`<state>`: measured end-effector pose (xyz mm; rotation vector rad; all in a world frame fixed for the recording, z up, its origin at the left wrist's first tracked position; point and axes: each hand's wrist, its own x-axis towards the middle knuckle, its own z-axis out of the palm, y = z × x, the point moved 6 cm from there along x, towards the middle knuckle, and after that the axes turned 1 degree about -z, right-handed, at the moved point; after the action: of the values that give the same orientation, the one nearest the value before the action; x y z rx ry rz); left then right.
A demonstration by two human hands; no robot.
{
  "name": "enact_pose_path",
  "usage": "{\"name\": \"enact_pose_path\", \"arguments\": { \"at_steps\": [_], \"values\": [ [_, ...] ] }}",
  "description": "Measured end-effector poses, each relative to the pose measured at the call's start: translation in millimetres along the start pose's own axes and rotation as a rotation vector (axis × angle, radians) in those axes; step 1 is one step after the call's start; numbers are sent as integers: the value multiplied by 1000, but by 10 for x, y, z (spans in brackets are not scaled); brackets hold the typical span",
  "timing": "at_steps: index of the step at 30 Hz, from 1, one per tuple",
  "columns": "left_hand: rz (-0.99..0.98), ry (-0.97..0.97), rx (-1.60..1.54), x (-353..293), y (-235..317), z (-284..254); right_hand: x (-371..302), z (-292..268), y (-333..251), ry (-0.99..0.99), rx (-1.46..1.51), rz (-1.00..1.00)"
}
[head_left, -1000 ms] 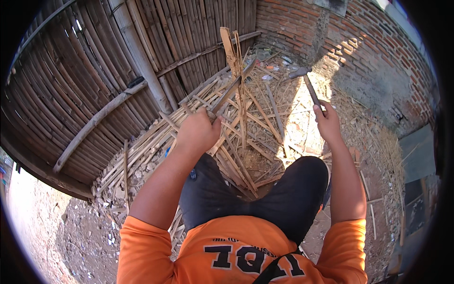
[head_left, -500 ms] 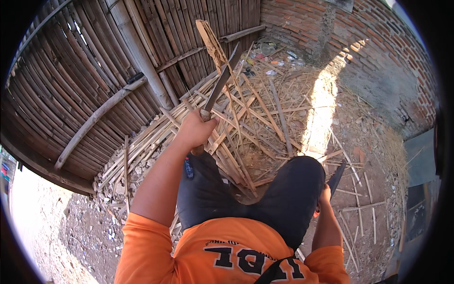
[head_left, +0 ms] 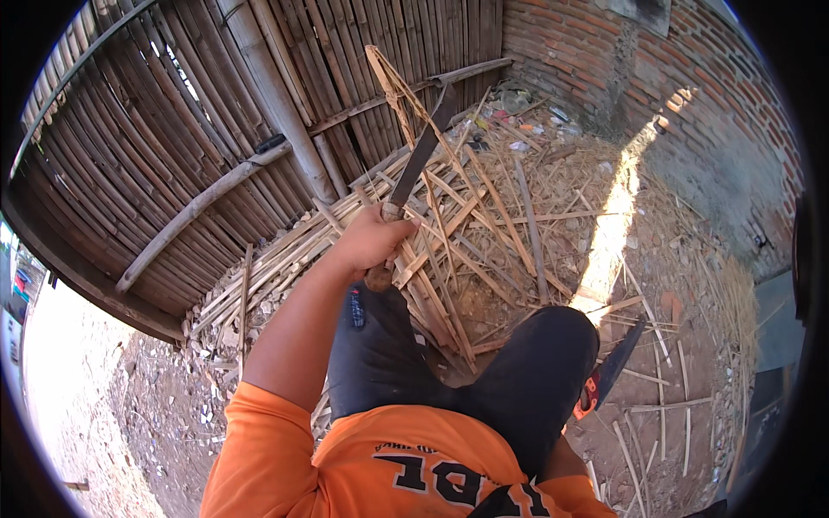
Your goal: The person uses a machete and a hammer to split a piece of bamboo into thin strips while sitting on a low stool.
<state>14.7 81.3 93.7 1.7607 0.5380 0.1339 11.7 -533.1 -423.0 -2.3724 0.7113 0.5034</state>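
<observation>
your left hand (head_left: 373,239) is closed in a full fist around the handle of a long knife (head_left: 420,155), fingers wrapped tight, the butt of the handle showing below the fist. the dark blade rises up and to the right from the fist and lies against a thin bamboo strip (head_left: 393,86) that stands upright, its top curling over in front of the bamboo fence (head_left: 173,129). your left forearm runs up from the orange sleeve, elbow bent, wrist held above your left knee. your right hand is hidden behind the right knee; cannot tell its grip. just beside that knee a dark pointed blade with an orange part (head_left: 609,371) sticks out over the dirt. under and beyond the fist lies a heap of split bamboo slats (head_left: 484,224), crossing each other, reaching to the brick wall (head_left: 604,52).
</observation>
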Motion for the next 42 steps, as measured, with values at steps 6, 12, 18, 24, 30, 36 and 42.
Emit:
{"name": "enact_pose_path", "arguments": {
  "at_steps": [6, 12, 18, 24, 30, 36, 42],
  "values": [
    [-1, -61, -27, -18, 54, 98, -139, 91, 200, 13, -52, 46],
    [17, -36, -142, -157, 140, 241, 131, -728, -302, 390, 28, -186],
    [18, -72, -164, -179, 122, 342, -1108, -2120, -3260, 298, 495, -841],
    [5, -197, -317, -302, 263, 610, -2886, -2366, -5022, 400, 117, -1509],
    [27, -294, -374, -379, 297, 715, -2850, -2399, -5489, 195, 90, -1363],
    [27, -290, -286, -456, 325, 648, -2891, -2524, -5453, 164, 63, -1449],
    [26, -366, -387, -528, 393, 594, -3118, -2777, -5420, 391, 66, -1592]
  ]
}}
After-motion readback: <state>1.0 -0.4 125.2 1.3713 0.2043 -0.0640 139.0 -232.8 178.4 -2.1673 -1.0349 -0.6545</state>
